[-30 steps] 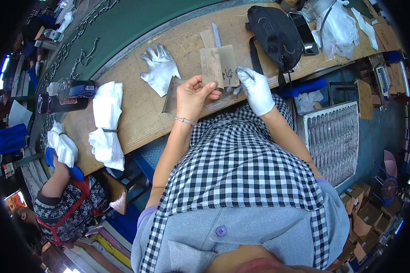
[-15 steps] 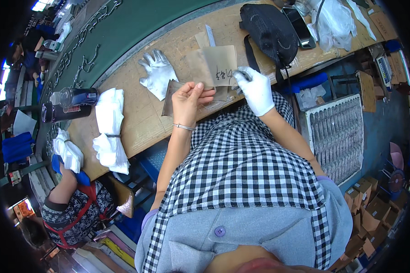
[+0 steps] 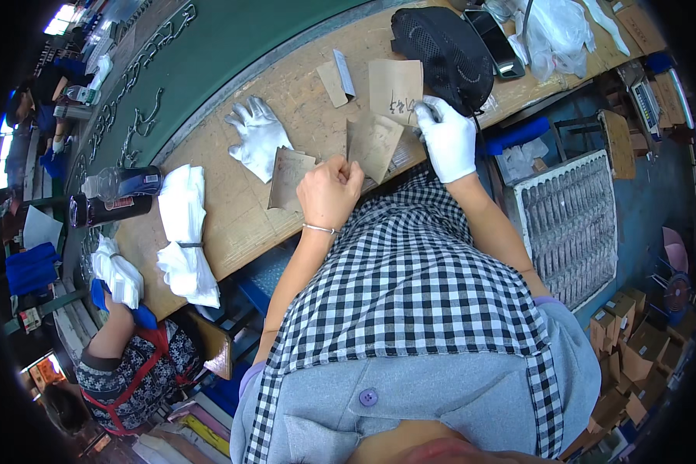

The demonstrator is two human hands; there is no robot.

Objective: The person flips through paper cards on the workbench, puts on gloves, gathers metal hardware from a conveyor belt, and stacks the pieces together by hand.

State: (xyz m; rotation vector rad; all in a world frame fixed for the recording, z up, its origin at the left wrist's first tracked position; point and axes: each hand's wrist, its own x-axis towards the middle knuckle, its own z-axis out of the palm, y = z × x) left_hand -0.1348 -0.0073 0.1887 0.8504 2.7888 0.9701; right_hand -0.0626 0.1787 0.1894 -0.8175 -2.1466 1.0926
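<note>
My bare left hand [image 3: 331, 190], a bracelet at its wrist, is closed on the lower edge of a tilted brown paper card [image 3: 376, 145]. My right hand [image 3: 447, 141] wears a white glove and pinches the lower right corner of another brown card [image 3: 395, 87] with dark handwriting. The two cards stand apart, one behind the other. A third brown piece [image 3: 288, 181] lies on the table, partly hidden by my left hand. Just behind it rests a loose white glove [image 3: 257, 139], palm flat and fingers spread.
On the wooden table [image 3: 232, 224] are a small folded card [image 3: 336, 80], a black mesh bag [image 3: 442, 56], a phone [image 3: 493, 40] and clear plastic bags [image 3: 558, 39]. Bundled white gloves [image 3: 187, 232] and dark bottles [image 3: 117, 193] are at left. A co-worker [image 3: 135, 363] sits at lower left.
The brown cards, close together before, are now apart. My left hand has closed on the nearer one and turned; my right hand has shifted slightly right with the written one.
</note>
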